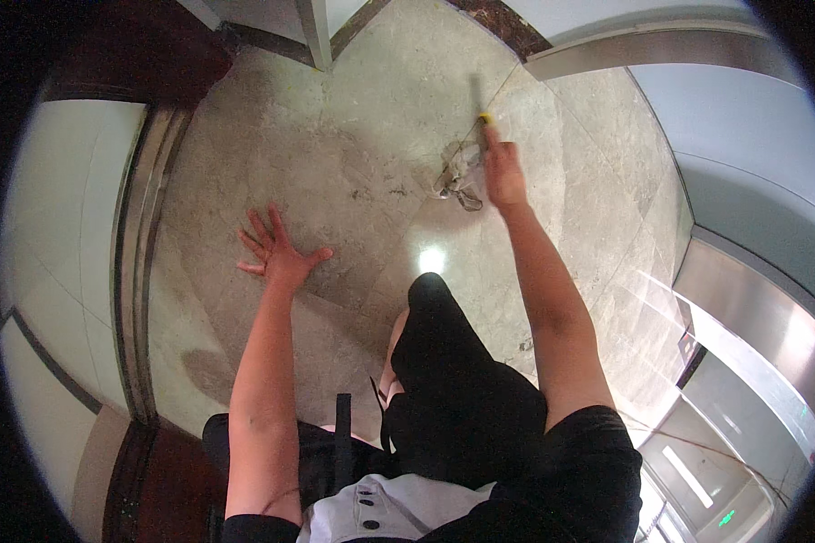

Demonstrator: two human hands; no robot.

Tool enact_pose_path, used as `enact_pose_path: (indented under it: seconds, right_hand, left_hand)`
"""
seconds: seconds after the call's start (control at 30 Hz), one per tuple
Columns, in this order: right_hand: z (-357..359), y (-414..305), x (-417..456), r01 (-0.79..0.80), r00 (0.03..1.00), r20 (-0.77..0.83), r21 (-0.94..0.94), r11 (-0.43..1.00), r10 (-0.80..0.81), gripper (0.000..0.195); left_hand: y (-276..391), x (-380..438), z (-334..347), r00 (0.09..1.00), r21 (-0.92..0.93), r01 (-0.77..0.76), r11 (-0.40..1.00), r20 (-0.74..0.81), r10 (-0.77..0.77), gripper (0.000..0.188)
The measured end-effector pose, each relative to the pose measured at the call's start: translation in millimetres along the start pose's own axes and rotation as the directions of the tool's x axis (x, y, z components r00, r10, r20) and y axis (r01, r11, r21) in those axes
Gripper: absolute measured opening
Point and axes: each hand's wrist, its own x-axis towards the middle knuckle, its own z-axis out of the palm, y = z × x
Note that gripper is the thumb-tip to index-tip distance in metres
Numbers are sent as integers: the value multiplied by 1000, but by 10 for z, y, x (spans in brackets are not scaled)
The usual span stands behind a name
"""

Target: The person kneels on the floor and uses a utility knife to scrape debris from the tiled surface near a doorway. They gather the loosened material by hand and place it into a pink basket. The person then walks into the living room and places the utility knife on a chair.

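Note:
In my right hand [504,173] is a slim tool [482,108] with a yellow and dark part. Its long, thin end points away from me and is too blurred to name. Just left of that hand lies a crumpled, translucent plastic bag [460,173], on the stone-look tile floor [380,224]. My left hand [278,251] hovers over or rests on the floor with its fingers spread wide, holding nothing; whether it touches the tiles I cannot tell. My bent knee in black cloth [431,292] is between my arms, nearer to me.
A metal-edged door frame [132,271] runs along the left side. Ahead stand a projecting wall corner [316,41] and a dark stone skirting [499,24]. Brushed-metal panels [754,285] curve along the right. Dark smudges [380,193] mark the floor.

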Motion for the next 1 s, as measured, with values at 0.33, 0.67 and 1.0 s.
enact_pose_path:
  seconds: [0.33, 0.67, 1.0]
  right_hand:
    - [-81, 64, 99, -79, 992, -90, 68, 995, 85, 51]
    - [-153, 148, 530, -130, 991, -40, -222, 966, 124, 56]
    - [126, 260, 23, 109, 994, -16, -39, 993, -109, 58]
  left_hand:
    - [-92, 24, 63, 1000, -37, -13, 999, -1, 13, 141]
    - [-127, 34, 115, 999, 1, -40, 999, -9, 40, 139]
    - [-59, 56, 3, 994, 0, -82, 997, -67, 82, 135]
